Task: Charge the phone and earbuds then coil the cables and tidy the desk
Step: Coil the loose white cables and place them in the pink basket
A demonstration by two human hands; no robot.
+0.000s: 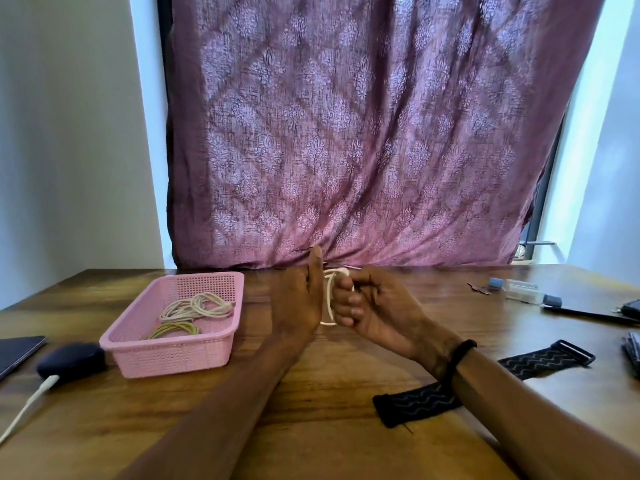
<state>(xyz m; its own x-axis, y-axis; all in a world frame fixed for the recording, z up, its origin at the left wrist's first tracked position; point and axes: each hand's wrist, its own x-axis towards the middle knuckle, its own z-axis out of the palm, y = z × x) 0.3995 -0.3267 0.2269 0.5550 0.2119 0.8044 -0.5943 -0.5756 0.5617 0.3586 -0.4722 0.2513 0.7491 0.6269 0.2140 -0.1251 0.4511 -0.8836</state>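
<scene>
Above the middle of the wooden desk (311,427), both my hands work a white cable (328,299) looped into a small coil between them. My left hand (298,299) holds the coil with its thumb pointing up; its fingers are hidden behind the palm. My right hand (374,306) curls its fingers round the cable's right side. A dark blue earbuds case (71,358) lies at the left with a white charging cable (31,400) plugged into it. Part of a dark phone (17,351) shows at the left edge.
A pink basket (166,355) left of my hands holds a cream coiled cable (197,306) and a green one (173,330). A black zigzag strap (422,400) lies under my right forearm. Small bottles (519,291), a pen (588,313) and dark items sit at the right.
</scene>
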